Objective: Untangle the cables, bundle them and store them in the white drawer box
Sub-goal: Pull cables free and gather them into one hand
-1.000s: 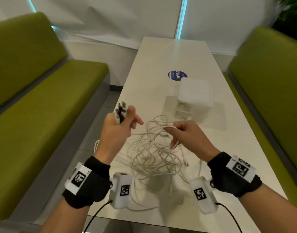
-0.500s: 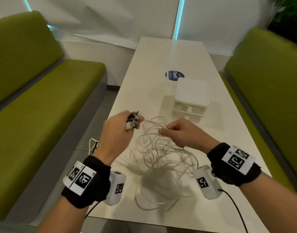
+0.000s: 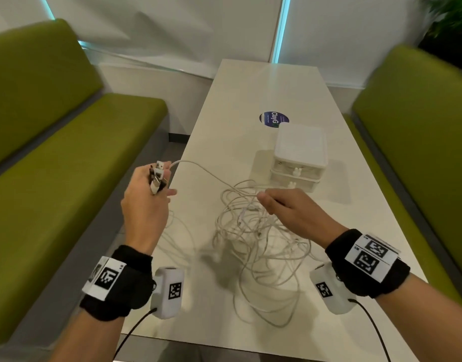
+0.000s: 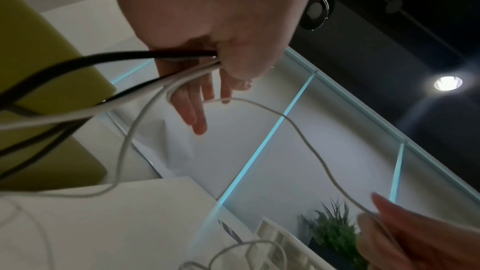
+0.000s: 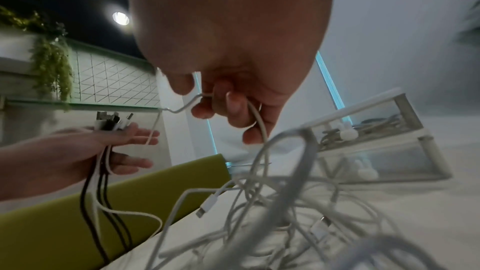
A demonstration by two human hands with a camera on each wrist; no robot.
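Note:
A tangle of white cables lies on the white table in front of me. My left hand is raised over the table's left edge and grips a bunch of cable plugs, white and black, between thumb and fingers; their cords hang below the palm. One white cable stretches from it across to my right hand, which pinches that strand just above the tangle. The white drawer box stands behind the tangle, both drawers pushed in.
Green benches flank the table on both sides. A round blue sticker lies on the table beyond the box. A plant stands at the far right corner.
My left hand has moved left and up with the plugs, drawing one white cable out taut. My right hand has shifted slightly right while holding the strand above the tangle.

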